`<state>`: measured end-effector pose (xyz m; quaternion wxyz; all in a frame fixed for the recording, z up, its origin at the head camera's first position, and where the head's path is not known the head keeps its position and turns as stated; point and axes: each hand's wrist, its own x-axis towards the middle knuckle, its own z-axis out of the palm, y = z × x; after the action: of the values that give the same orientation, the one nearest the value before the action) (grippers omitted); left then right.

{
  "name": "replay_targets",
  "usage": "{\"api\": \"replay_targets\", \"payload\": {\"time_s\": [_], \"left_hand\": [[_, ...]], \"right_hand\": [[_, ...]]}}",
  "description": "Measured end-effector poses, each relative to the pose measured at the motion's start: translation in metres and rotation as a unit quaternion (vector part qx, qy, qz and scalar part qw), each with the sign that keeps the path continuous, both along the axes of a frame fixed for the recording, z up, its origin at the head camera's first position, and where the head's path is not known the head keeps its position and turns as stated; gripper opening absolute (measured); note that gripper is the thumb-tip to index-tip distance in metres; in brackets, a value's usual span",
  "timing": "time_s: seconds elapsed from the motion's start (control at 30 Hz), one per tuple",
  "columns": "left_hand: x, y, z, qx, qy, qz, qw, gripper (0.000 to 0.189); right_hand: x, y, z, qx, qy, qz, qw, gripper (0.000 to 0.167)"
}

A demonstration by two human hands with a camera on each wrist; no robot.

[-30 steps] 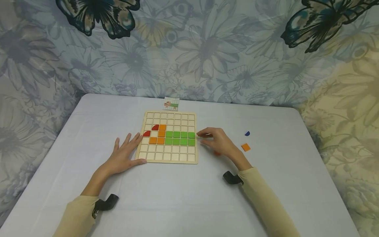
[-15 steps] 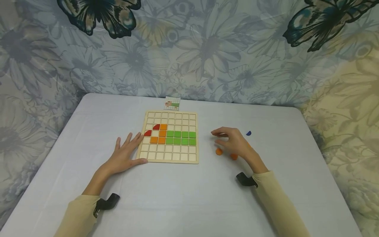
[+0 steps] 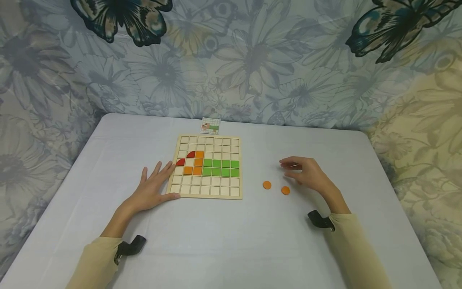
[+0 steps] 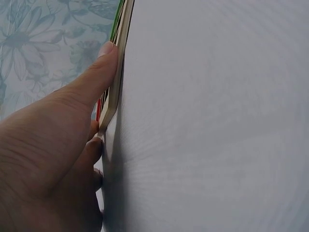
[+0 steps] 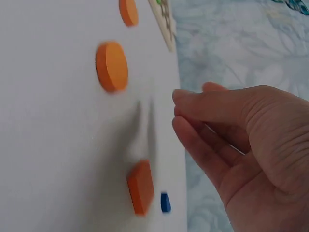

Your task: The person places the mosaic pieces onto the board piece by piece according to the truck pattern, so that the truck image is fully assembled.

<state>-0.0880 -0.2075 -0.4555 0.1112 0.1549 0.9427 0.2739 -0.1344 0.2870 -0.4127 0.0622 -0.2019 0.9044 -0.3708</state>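
Note:
My left hand point(image 3: 149, 192) lies with spread fingers along the left side of a wooden grid board point(image 3: 214, 189), thumb at its near left corner. In the left wrist view the thumb presses along the board's edge point(image 4: 114, 94). Set in the grid are green squares point(image 3: 221, 167), orange squares point(image 3: 198, 162) and two red rounded pieces point(image 3: 191, 154). My right hand point(image 3: 306, 172) hovers right of the board, fingers loosely bent and holding nothing. In the right wrist view an orange square tile point(image 5: 141, 187) and a small blue piece point(image 5: 165, 202) lie below it; the head view hides them behind the hand.
Two orange discs, a nearer one point(image 3: 285, 190) and another point(image 3: 267, 185), lie between the board and my right hand. A small printed card point(image 3: 210, 125) sits behind the board. Floral fabric point(image 3: 252, 64) rises at the table's far edge.
My right hand has moved rightward from the board's right edge, uncovering both orange discs and coming over the orange square and blue piece. The left hand stays put.

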Motion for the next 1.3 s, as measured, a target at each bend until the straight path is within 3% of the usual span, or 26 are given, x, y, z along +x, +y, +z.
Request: {"api": "replay_targets", "payload": {"time_s": [0.17, 0.47, 0.77, 1.1, 1.3], "left_hand": [[0.000, 0.000, 0.000, 0.000, 0.000, -0.001, 1.0000, 0.106], [0.001, 0.000, 0.000, 0.002, 0.003, -0.001, 1.0000, 0.106], [0.002, 0.001, -0.001, 0.001, 0.002, -0.001, 1.0000, 0.106], [0.001, 0.001, -0.001, 0.003, 0.001, 0.000, 1.0000, 0.106], [0.000, 0.001, -0.002, 0.003, 0.000, 0.001, 1.0000, 0.106]], "right_hand": [[0.003, 0.022, 0.002, 0.012, -0.005, -0.021, 0.9997, 0.039], [0.014, 0.043, 0.001, 0.010, 0.011, -0.017, 0.9997, 0.039], [0.023, 0.051, -0.007, 0.014, 0.006, -0.031, 0.9994, 0.041], [0.024, 0.053, -0.015, -0.002, 0.051, -0.010, 0.9986, 0.044], [0.022, 0.052, -0.020, 0.014, 0.064, -0.024, 0.9975, 0.041]]}}
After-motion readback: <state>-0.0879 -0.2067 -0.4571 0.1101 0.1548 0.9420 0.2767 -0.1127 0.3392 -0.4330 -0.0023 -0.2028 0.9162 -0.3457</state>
